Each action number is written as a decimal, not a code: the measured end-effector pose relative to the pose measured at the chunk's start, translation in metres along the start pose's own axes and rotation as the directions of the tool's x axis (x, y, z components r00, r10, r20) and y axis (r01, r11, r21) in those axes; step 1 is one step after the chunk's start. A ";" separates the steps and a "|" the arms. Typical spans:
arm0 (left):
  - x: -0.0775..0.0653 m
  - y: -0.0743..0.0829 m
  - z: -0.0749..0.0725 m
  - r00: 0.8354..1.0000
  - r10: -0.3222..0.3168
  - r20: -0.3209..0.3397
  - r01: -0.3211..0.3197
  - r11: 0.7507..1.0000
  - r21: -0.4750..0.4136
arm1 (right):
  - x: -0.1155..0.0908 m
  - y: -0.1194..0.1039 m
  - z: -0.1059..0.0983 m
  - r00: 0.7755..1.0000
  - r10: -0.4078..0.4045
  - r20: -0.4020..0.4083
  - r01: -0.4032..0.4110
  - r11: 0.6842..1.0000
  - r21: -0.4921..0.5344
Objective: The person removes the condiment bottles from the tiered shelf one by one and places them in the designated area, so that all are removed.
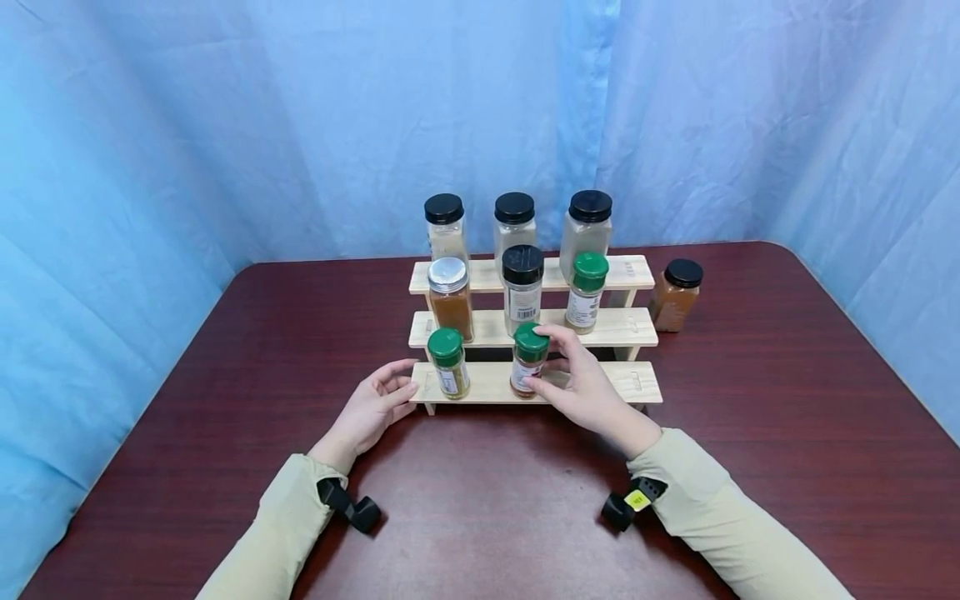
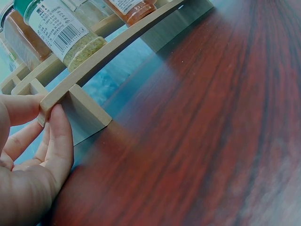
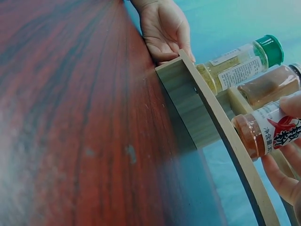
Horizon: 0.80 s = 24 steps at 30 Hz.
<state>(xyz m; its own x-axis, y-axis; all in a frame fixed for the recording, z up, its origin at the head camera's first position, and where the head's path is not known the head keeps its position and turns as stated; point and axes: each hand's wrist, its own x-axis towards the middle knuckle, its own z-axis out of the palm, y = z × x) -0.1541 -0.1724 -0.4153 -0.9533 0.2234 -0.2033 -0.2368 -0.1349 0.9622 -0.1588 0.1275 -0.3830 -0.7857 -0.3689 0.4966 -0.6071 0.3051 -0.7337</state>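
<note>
A three-tier wooden spice rack (image 1: 489, 384) stands on the table. My left hand (image 1: 372, 408) pinches the left end of its lowest shelf, thumb and fingers on the board's corner (image 2: 56, 98) in the left wrist view. On that shelf my right hand (image 1: 585, 390) grips a green-capped spice jar (image 1: 529, 344) of red powder, its label showing a chili (image 3: 284, 123). The jar's base is at the shelf board. To its left stands another green-capped jar (image 1: 448, 364) with yellowish-green contents, upright and untouched.
The middle tier holds a silver-lidded jar (image 1: 452, 304), a black-capped jar (image 1: 522, 292) and a green-capped jar (image 1: 586, 292). Three black-lidded jars, one at the right (image 1: 588, 233), line the top tier. A black-lidded brown jar (image 1: 677, 296) stands on the table (image 1: 757, 400) right of the rack.
</note>
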 end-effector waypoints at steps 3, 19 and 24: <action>0.000 0.000 0.000 1.000 0.001 0.002 -0.001 1.000 -0.001 | 0.000 0.001 -0.001 1.000 -0.011 -0.019 0.011 1.000 -0.001; 0.001 0.000 0.000 1.000 -0.010 -0.002 0.010 1.000 -0.003 | 0.001 -0.005 -0.009 0.998 -0.008 -0.061 0.010 1.000 0.020; 0.000 -0.001 -0.001 1.000 -0.009 -0.002 0.009 1.000 -0.002 | 0.002 -0.007 -0.016 0.997 -0.008 -0.079 0.011 0.999 0.041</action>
<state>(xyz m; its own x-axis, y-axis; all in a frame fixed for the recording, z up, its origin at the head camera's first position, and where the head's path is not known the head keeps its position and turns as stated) -0.1545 -0.1729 -0.4161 -0.9515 0.2228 -0.2121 -0.2456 -0.1351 0.9599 -0.1580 0.1384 -0.3694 -0.7880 -0.3007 0.5373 -0.6102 0.2650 -0.7466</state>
